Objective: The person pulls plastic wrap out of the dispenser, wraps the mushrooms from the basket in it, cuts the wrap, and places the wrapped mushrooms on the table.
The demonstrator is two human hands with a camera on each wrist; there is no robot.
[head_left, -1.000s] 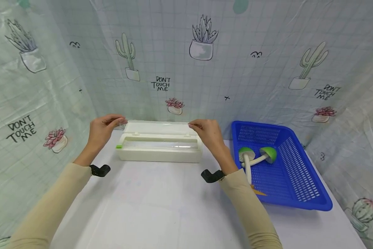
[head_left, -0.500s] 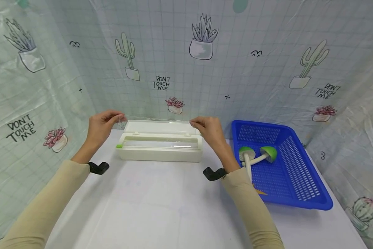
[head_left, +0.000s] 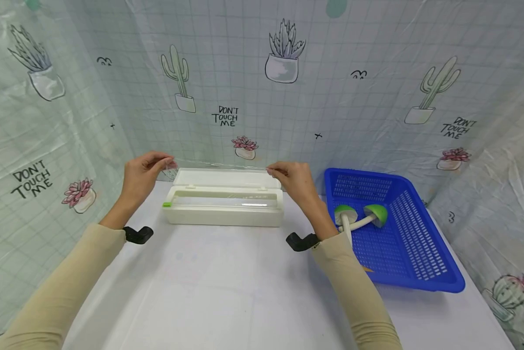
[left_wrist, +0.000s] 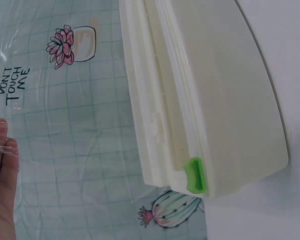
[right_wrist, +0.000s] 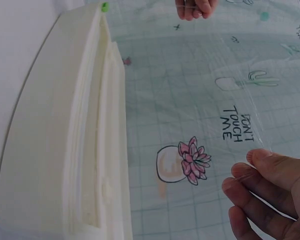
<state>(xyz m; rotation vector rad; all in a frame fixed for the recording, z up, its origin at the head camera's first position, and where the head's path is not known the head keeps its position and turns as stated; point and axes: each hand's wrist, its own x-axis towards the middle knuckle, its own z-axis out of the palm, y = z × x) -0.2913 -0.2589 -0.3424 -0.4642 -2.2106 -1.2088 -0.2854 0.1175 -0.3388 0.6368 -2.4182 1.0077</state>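
A white cling film dispenser (head_left: 224,217) lies lengthwise on the table, its lid (head_left: 227,178) tipped back. At its left end sits a green slide cutter (left_wrist: 195,176). Clear cling film (right_wrist: 260,122) stretches between both hands behind the lid; it is nearly invisible apart from its creased edge. My left hand (head_left: 142,174) pinches the film's left corner between thumb and fingers, up and left of the lid. By the lid's right end, my right hand (head_left: 298,183) pinches the other corner. In the left wrist view, part of the left hand (left_wrist: 2,185) is cut off.
To the right stands a blue plastic basket (head_left: 419,286) holding two green-capped mushrooms (head_left: 377,214) and something orange (head_left: 367,269), partly hidden by the right forearm. A patterned curtain (head_left: 279,112) hangs close behind the dispenser. White table surface (head_left: 227,291) lies in front.
Both hands have risen slightly, and the film's edge between them has come up a little above the lid. The dispenser and basket stay in place.
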